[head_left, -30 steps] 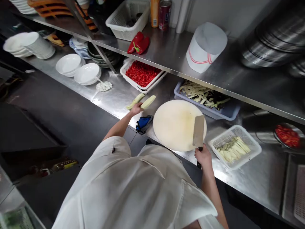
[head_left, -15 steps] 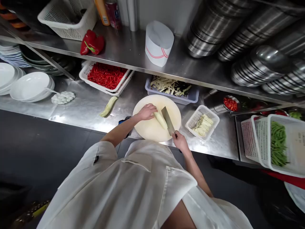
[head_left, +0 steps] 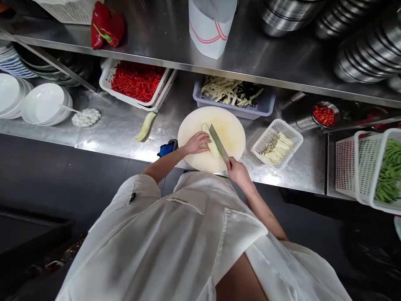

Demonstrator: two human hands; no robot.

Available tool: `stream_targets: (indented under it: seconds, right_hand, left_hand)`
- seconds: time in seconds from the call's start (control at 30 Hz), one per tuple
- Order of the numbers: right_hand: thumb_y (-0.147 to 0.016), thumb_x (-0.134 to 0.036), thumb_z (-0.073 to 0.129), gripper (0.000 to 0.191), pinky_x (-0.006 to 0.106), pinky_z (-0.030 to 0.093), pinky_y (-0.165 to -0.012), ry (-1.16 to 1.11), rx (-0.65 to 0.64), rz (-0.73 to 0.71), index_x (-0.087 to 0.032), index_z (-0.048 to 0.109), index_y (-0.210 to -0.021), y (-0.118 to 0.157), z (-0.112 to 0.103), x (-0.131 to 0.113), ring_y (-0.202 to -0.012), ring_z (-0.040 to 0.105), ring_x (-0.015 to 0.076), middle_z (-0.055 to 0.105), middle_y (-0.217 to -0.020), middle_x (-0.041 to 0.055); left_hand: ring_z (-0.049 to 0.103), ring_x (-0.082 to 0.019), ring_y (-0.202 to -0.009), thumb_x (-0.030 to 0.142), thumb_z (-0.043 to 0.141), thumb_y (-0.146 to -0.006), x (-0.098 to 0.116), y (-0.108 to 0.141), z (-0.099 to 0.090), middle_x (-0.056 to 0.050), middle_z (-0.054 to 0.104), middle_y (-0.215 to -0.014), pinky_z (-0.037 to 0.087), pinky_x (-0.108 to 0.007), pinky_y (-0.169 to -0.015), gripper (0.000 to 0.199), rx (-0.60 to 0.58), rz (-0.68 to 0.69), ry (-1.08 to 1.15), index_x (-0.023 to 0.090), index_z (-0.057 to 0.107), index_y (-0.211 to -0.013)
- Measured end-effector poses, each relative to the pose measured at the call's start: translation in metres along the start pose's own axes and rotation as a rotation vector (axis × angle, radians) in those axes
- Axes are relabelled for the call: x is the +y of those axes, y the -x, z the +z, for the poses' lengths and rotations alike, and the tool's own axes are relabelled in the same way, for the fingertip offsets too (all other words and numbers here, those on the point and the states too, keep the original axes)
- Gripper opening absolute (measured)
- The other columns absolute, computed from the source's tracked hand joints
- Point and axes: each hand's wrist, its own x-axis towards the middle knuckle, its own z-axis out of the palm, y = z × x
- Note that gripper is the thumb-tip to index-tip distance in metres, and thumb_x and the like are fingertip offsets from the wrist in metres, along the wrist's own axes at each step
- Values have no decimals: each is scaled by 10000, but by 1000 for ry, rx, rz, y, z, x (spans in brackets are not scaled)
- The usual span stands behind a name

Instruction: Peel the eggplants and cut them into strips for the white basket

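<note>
A peeled pale green vegetable [head_left: 214, 149] lies lengthwise on the round white cutting board [head_left: 191, 121]. Fingers of my left hand [head_left: 197, 143] are closed over its left side. My right hand [head_left: 238, 170] grips the handle of a cleaver [head_left: 219, 143], whose blade stands along the vegetable's right side. Another peeled vegetable [head_left: 145, 126] rests on the steel counter left of the board. To the right, a small white basket [head_left: 257, 147] holds cut pale sticks [head_left: 278, 147]. Behind the board a bluish tray [head_left: 241, 112] holds peel strips [head_left: 232, 91].
On the counter's left are white bowls [head_left: 44, 102] and a slotted spoon [head_left: 86, 117]. A basket of red chillies [head_left: 134, 81] sits under the steel shelf [head_left: 150, 46], which bears red peppers [head_left: 108, 26], a paper hat [head_left: 208, 35] and stacked metal bowls. Green beans [head_left: 390, 171] are at far right.
The view has shifted closer to the counter. My left hand has moved down along the vegetable, and the cleaver blade now lies nearer to it.
</note>
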Motion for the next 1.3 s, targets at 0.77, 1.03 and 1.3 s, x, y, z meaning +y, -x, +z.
stream_targets:
  seconds: [0.77, 1.03, 1.3]
  right_hand:
    - [-1164, -352, 414, 350, 358, 475, -898, 141, -85, 66, -93, 607, -1300, -72, -38, -84, -1040, 729, 315, 764, -1142, 234]
    - [-1124, -321, 431, 260, 332, 393, -667, 153, -189, 118, -182, 651, -1123, 62, -28, -18, -740, 702, 283, 729, -815, 133]
    - [-1085, -422, 433, 287, 316, 345, -630, -38, -197, 181, -252, 606, -932, 145, -43, 32, -671, 644, 242, 693, -727, 58]
  left_hand:
    - [551, -347, -1417, 630, 673, -978, -6, -9, 4, -174, 649, -1424, 430, -557, -1262, 508, 91, 111, 130, 254, 751, -1309]
    - [540, -360, -1412, 626, 696, -967, -10, -7, 8, -167, 637, -1417, 404, -578, -1265, 487, 86, 77, 126, 266, 751, -1290]
    - [557, -365, -1372, 502, 625, -1008, -26, 27, -18, -153, 683, -1385, 434, -563, -1210, 393, -50, 161, -20, 255, 748, -1289]
